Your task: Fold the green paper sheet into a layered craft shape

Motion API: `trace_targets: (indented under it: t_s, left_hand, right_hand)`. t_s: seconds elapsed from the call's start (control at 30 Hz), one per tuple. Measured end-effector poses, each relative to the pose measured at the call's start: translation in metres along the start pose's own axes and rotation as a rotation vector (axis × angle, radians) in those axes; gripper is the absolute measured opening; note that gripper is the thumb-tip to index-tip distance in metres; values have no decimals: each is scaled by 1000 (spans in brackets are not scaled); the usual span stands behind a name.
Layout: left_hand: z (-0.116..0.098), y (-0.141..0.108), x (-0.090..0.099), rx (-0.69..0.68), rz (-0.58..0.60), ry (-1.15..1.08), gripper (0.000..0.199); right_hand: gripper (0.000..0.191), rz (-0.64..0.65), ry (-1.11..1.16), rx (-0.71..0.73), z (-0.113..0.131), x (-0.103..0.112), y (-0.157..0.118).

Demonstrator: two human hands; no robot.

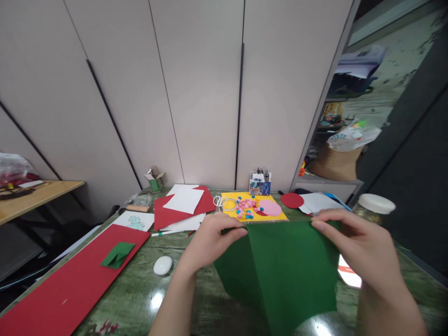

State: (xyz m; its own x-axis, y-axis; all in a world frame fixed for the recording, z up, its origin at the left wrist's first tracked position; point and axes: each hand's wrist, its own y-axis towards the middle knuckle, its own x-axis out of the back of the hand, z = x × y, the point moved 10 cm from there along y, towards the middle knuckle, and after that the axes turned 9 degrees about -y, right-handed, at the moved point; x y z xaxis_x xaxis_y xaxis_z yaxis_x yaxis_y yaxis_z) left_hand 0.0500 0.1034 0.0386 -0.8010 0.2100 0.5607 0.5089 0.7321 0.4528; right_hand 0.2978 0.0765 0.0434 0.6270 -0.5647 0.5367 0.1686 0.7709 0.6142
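Observation:
A large sheet of green paper (292, 266), with a crease running down its left part, hangs between my two hands above the table. My left hand (213, 240) pinches its top edge near the crease. At the top right corner, my right hand (357, 245) grips the sheet between thumb and fingers. The lower part of the paper reaches the bottom of the view. Behind it lies a yellow sheet (229, 214) bearing pink and blue pieces (247, 204), a pink circle (270, 208) and white scissors (220, 201).
Red paper (66, 284) with a small folded green piece (118, 255) lies at left. A white oval object (163, 265) sits near my left forearm. Farther back are white sheets (185, 199), a pen box (260, 183) and a red circle (292, 200); a lidded jar (374, 205) stands right.

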Motion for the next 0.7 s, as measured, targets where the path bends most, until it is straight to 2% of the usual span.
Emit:
trace_targets:
  t_s: [0.23, 0.43, 0.57, 0.7]
  left_hand:
    - [2, 1, 2, 51, -9, -30, 23]
    - [22, -3, -1, 158, 90, -3, 18]
    - [36, -4, 15, 216, 2, -1, 27]
    - [37, -2, 27, 201, -114, -30, 29]
  right_hand:
    - [14, 1, 3, -13, -1, -1, 2]
    - [16, 17, 4, -77, -12, -4, 9]
    - [21, 22, 30, -117, -26, -7, 15]
    - [23, 25, 44, -87, -28, -13, 18]
